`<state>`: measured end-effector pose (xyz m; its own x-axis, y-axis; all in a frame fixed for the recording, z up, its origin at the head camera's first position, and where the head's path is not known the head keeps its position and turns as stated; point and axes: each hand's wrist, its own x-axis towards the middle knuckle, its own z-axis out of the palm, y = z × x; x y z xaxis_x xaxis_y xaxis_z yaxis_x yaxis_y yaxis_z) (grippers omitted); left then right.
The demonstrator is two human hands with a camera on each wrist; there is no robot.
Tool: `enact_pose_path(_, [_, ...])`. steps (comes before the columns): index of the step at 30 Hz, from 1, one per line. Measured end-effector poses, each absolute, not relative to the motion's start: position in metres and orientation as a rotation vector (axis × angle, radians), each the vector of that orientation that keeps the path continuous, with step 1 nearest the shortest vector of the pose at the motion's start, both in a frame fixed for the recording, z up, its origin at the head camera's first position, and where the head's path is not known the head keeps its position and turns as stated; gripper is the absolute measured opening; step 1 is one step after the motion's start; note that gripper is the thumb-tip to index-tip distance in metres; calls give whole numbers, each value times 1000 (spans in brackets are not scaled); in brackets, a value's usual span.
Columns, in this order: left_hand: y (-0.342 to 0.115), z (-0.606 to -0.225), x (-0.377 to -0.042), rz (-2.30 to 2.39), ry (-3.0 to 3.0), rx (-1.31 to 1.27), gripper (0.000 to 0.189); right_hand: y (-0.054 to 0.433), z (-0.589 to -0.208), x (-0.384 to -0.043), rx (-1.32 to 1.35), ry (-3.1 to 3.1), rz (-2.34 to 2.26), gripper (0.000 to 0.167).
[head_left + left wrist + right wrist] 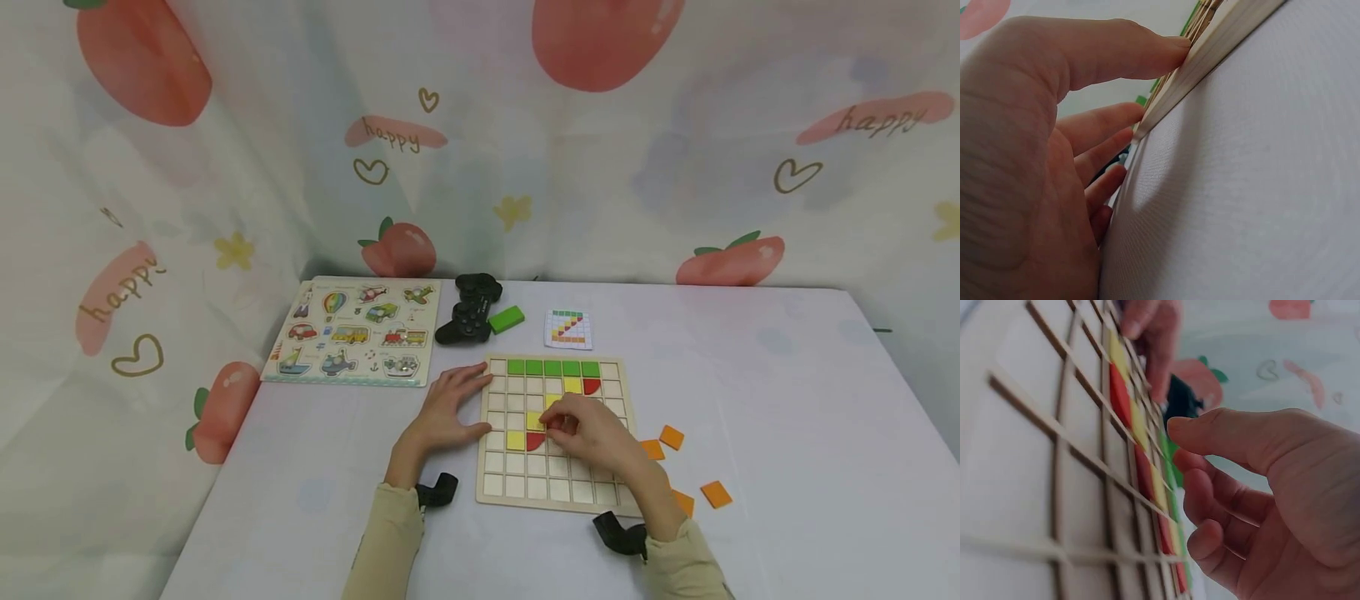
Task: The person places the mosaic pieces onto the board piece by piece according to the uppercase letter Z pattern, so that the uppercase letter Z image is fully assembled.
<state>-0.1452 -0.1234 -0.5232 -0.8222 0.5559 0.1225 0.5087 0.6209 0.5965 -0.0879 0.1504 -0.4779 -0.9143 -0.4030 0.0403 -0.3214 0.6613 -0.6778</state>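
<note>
A wooden grid board (516, 485) lies on the table with a row of green squares (552, 368) along its far side. Yellow squares (515, 440) and red pieces with a rounded edge (535, 442) run diagonally across it. My left hand (444, 412) is spread at the board's left side; its thumb (1166, 57) touches the wooden edge. Over the middle of the grid is my right hand (596, 433), hiding some cells. Its thumb (1200, 434) and loosely bent fingers show a small gap between them, with no piece visible there in the right wrist view.
Several orange squares (716, 494) lie right of the board, some partly behind the right forearm. A pattern card (567, 331), a green block (507, 319) and a black game controller (471, 310) sit beyond it. Far left lies a vehicle picture puzzle (352, 335).
</note>
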Motion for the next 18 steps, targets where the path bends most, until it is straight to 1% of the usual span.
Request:
enact_pose_path(5, [-124, -523, -145, 986, 2761, 910, 75, 184, -466, -86, -471, 2816, -1110, 18])
enact_pose_path(10, [-124, -525, -146, 980, 2752, 898, 76, 230, -459, -78, -252, 2867, -959, 29])
enact_pose_path(14, [-124, -526, -146, 956, 2749, 893, 77, 266, -461, -66, -167, 2872, -828, 36])
enact_pose_path(18, [-123, -526, -146, 957, 2751, 894, 77, 284, -464, -54, -113, 2839, -808, 36])
